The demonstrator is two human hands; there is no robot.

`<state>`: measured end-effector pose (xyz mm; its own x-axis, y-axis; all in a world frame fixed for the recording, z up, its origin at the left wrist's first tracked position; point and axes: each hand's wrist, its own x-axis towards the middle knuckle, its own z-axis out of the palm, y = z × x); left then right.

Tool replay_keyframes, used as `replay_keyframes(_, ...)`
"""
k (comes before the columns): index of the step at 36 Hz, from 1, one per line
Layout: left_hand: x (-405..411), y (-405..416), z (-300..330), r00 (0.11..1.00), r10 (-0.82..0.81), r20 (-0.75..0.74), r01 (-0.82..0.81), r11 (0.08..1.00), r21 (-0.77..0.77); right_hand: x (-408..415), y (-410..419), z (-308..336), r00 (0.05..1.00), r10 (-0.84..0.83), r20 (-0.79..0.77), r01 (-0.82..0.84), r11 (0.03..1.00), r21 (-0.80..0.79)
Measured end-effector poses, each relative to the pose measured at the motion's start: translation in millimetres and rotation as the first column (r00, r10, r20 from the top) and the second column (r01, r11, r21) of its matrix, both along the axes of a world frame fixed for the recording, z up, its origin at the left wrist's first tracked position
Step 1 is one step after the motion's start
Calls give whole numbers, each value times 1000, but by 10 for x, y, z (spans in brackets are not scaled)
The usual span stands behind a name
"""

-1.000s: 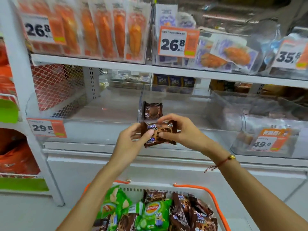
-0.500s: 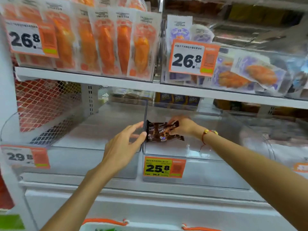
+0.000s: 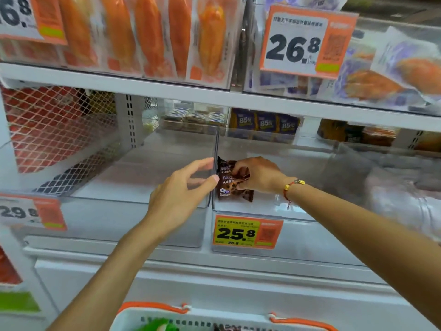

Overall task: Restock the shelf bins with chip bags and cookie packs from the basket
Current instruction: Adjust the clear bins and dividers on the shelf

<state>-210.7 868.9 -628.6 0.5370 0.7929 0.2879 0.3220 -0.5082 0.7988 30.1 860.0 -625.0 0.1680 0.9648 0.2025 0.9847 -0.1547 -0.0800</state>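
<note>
A brown chocolate cookie pack [image 3: 232, 187] stands inside the clear middle shelf bin [image 3: 298, 211], against its left wall. My right hand [image 3: 259, 174] reaches into that bin and grips the pack from the right. My left hand [image 3: 183, 194] hovers in front of the divider between the two bins, fingers spread and holding nothing. The white basket [image 3: 195, 318] with orange handles peeks in at the bottom edge, with a green chip bag [image 3: 158, 325] just showing.
To the left lies another clear bin [image 3: 143, 211] with a 29.8 tag [image 3: 31, 212]. A yellow 25.8 tag [image 3: 247, 232] hangs on the middle bin. The upper shelf [image 3: 167, 86] holds orange snack packs. A further clear bin [image 3: 393, 182] sits right.
My right hand has carried the cookie pack from in front of the shelf into the middle bin and stood it by the left wall. My left hand let go of it. The view moved closer.
</note>
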Motion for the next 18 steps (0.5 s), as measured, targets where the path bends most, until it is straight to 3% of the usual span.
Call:
replay_keyframes(11, 0, -42, 27, 1000, -30, 5, 30, 1000, 8, -35, 135, -35, 987, 1, 162, -8, 999, 39)
replay_keyframes(18, 6, -41, 20, 1000, -27, 8, 27, 999, 25, -70, 169, -36, 988, -2, 154, 4, 1000, -9)
